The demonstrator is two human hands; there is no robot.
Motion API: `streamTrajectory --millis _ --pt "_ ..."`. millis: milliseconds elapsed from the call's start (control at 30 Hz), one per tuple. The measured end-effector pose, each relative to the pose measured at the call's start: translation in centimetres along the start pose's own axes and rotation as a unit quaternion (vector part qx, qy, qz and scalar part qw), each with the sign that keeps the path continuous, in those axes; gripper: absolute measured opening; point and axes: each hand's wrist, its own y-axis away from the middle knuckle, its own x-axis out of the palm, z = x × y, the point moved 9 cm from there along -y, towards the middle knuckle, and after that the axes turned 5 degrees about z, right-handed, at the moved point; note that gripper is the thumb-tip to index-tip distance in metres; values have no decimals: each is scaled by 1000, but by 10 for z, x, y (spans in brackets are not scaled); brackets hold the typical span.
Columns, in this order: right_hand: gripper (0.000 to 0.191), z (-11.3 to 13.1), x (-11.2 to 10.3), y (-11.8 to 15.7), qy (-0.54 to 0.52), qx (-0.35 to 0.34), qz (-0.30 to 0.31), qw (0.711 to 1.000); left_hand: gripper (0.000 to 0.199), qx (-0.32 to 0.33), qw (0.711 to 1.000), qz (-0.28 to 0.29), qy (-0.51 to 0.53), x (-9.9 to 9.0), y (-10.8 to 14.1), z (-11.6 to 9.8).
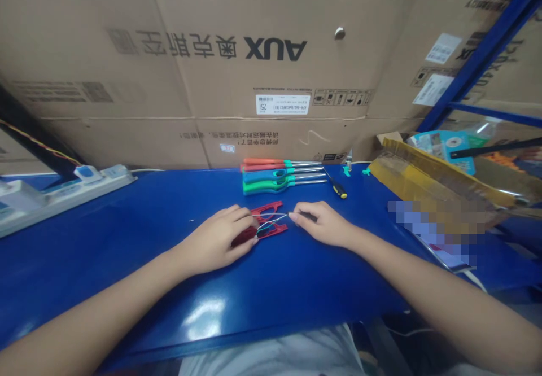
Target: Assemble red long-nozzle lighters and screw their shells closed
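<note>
Two red plastic shell pieces (277, 230) lie side by side on the blue table, with thin white and green wires (271, 221) running out of them to the right. My left hand (224, 239) rests over the left part of the red pieces, its fingers curled around them. My right hand (318, 222) is closed in a pinch at the right end of the wires, with a small dark item partly hidden in its fingers. Behind the hands lies a row of lighters with long metal tubes: red (266, 165), blue (265, 175) and green (265, 186).
A black and yellow screwdriver (339, 188) lies right of the lighters, near small green pieces (347, 170). White power strips (99, 181) sit at the left. An open cardboard box (423, 175) and a blurred flat device stand right. Large cardboard (190, 82) backs the table.
</note>
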Motion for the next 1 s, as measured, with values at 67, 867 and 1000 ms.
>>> streamTrajectory --millis 67,867,1000 --pt "40 0 -1 0 1 -2 -1 1000 22 2 1000 -3 2 0 0 0" --pt "54 -12 -53 0 43 18 -142 989 23 2 1000 6 13 0 0 0" --pt "54 -44 -109 11 103 132 -253 953 23 0 1000 5 16 0 1 1"
